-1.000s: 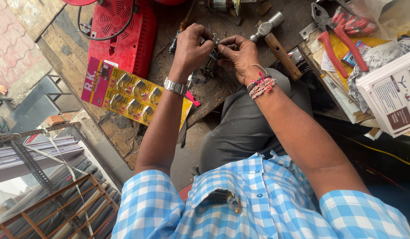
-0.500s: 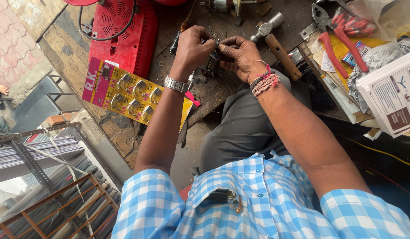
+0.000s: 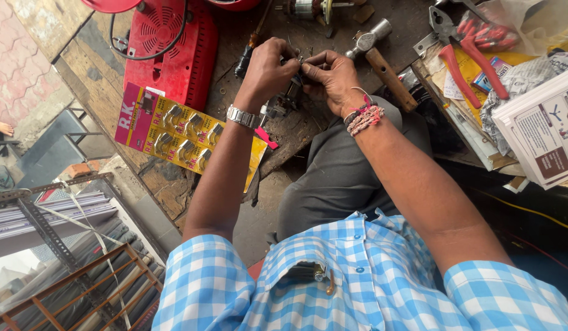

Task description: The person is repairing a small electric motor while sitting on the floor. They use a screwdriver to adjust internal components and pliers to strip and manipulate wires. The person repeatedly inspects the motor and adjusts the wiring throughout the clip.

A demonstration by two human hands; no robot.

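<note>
Both hands meet over a dark wooden workbench (image 3: 106,92). My left hand (image 3: 268,70), with a metal watch on the wrist, pinches a small metal part (image 3: 294,63) with thin wires. My right hand (image 3: 333,73), with thread bracelets on the wrist, grips the same part from the other side. Just below the hands a small dark metal assembly (image 3: 282,103) rests on the bench. What exactly the part is stays hidden by the fingers.
A hammer (image 3: 382,58) lies right of the hands, a screwdriver (image 3: 250,49) to the left. A red machine (image 3: 173,52) and a yellow blister card of small parts (image 3: 186,138) sit left. Red-handled pliers (image 3: 465,58) and papers (image 3: 541,132) lie right. Metal racks (image 3: 57,245) stand below left.
The hands stay together on the small part with only slight finger shifts. The view has barely shifted.
</note>
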